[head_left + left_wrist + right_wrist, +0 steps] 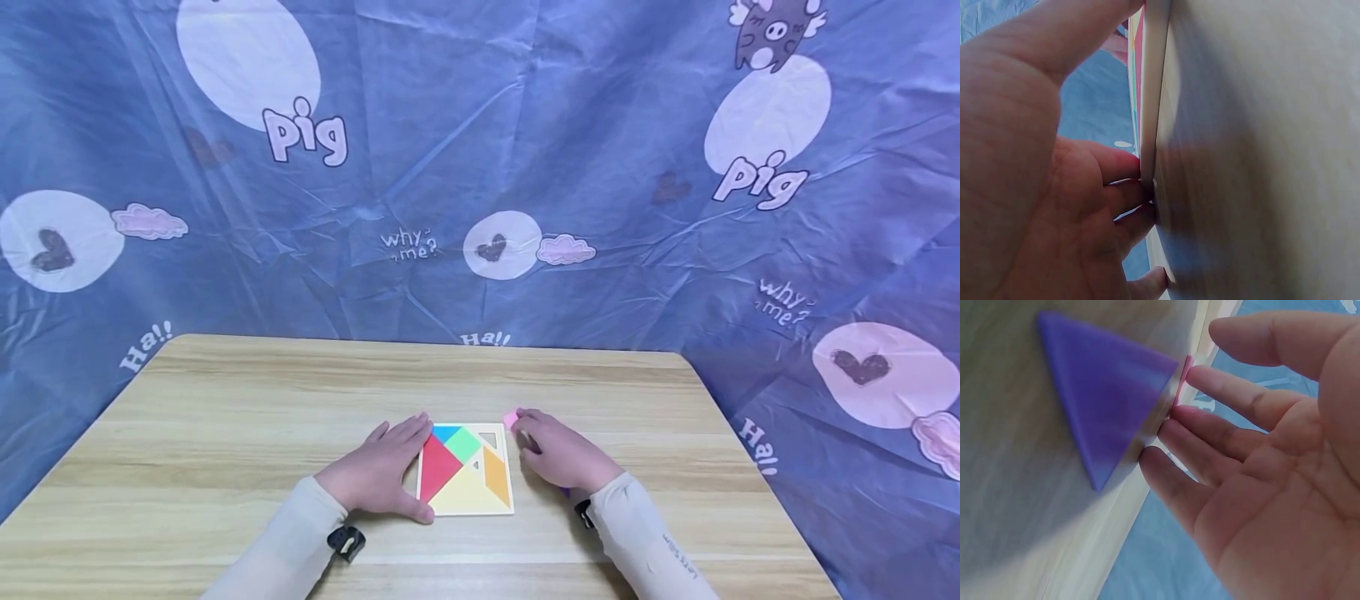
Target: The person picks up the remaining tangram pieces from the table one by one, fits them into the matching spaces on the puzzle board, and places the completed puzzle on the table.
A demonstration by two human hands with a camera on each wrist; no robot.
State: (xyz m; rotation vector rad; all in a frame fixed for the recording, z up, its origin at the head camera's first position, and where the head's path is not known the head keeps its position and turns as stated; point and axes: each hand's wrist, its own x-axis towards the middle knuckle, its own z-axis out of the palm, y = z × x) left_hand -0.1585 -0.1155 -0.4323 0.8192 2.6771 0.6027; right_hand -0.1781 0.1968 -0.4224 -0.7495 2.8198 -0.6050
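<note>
Fill state: five flat pieces lay seated in the square, pale-rimmed puzzle tray (472, 512). These were a red triangle (437, 469), a blue triangle (447, 433), a green square (463, 447), a pale yellow triangle (468, 492) and an orange parallelogram (495, 477). Two pieces lay outside it: a flat pink piece (512, 419) and a glossy purple triangle (1107, 397). By judgement, most of the layout was complete and these two were left to seat. An unfilled recess (489, 439) showed at the far right corner, and a small gap (476, 465) beside the orange parallelogram.

Tray condition: the unit lay flat on the light wood-grain table (225, 400), between the hands, with its colours flush and its rim raised slightly at the side.

Left hand (381, 473): fingers and thumb were spread, bracing the tray's left side. Right hand (561, 452): fingers were extended, thumb apart, fingertips touching the pink piece just outside the far right corner. The purple triangle lay on the table beneath this hand's wrist.
</note>
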